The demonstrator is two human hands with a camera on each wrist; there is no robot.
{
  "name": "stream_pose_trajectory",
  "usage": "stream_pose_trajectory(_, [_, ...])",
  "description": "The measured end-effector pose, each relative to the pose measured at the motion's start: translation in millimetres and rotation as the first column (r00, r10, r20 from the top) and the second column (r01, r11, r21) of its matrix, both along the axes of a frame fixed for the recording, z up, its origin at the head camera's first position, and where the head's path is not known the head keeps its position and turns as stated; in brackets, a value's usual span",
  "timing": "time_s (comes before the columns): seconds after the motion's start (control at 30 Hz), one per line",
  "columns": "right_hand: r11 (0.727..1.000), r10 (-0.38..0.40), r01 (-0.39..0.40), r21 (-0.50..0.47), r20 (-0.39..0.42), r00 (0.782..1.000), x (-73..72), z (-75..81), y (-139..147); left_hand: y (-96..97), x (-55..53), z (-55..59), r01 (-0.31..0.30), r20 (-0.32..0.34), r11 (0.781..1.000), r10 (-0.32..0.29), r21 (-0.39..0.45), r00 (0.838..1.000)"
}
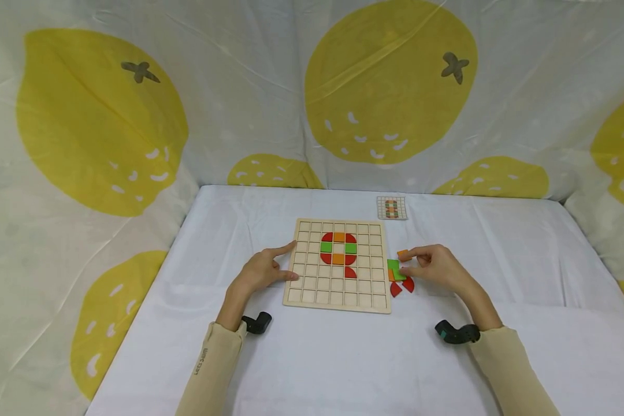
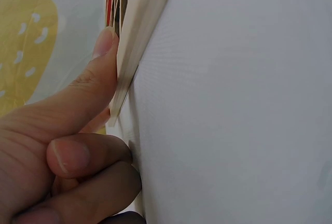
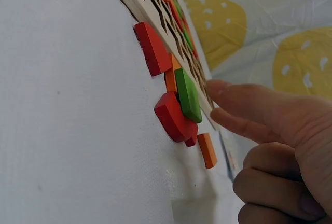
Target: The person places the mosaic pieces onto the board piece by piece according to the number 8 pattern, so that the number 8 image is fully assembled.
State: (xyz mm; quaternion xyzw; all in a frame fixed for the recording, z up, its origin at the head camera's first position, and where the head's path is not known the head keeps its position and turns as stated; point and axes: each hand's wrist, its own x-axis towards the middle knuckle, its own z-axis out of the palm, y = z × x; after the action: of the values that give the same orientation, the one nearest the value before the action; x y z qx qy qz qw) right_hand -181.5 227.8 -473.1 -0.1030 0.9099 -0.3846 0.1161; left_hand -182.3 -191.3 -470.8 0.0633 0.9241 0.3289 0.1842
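My left hand (image 1: 258, 270) rests at the left edge of a wooden grid board (image 1: 312, 297). Its thumb and index finger touch the rim, spread apart; the other fingers are curled in the left wrist view. On the board, red quarter-rounds with orange and green squares form a ring, and one more red quarter-round (image 1: 350, 273) sits below. My right hand (image 1: 439, 267) hovers over loose pieces by the board's right edge, thumb and index finger apart with nothing seen between them. Beneath lie a green square (image 3: 188, 95), an orange square (image 3: 207, 150) and red quarter-rounds (image 1: 408, 284).
A small pattern card (image 1: 392, 208) lies beyond the board's far right corner. White cloth (image 1: 343, 364) covers the table. Lemon-print fabric (image 1: 249, 86) hangs behind and at the sides. Each wrist wears a black device (image 1: 457, 333).
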Motion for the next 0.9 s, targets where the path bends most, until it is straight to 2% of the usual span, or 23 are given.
stream_pose_trajectory(0.23, [0.997, 0.075, -0.076, 0.016, 0.066, 0.995, 1.2, -2.0, 4.1, -0.5, -0.2, -1.1, 0.007, -0.004, 1.0, -0.006, 0.0, 1.0])
stream_pose_trajectory(0.33, [0.995, 0.101, -0.101, 0.004, 0.05, 0.994, 0.6, -4.2, 4.5, -0.6, -0.3, -1.3, 0.01, -0.009, 1.0, -0.01, -0.001, 1.0])
stream_pose_trajectory(0.5, [0.995, 0.096, -0.096, -0.005, 0.015, 0.995, -0.2, -6.7, 1.9, -0.4, -0.1, -0.9, 0.004, -0.008, 1.0, -0.004, 0.001, 1.0])
stream_pose_trajectory(0.9, [0.998, 0.055, -0.055, 0.018, 0.004, 0.999, -1.0, -7.3, 1.6, 0.1, -0.4, -1.4, -0.002, 0.004, 1.0, 0.002, 0.005, 1.0])
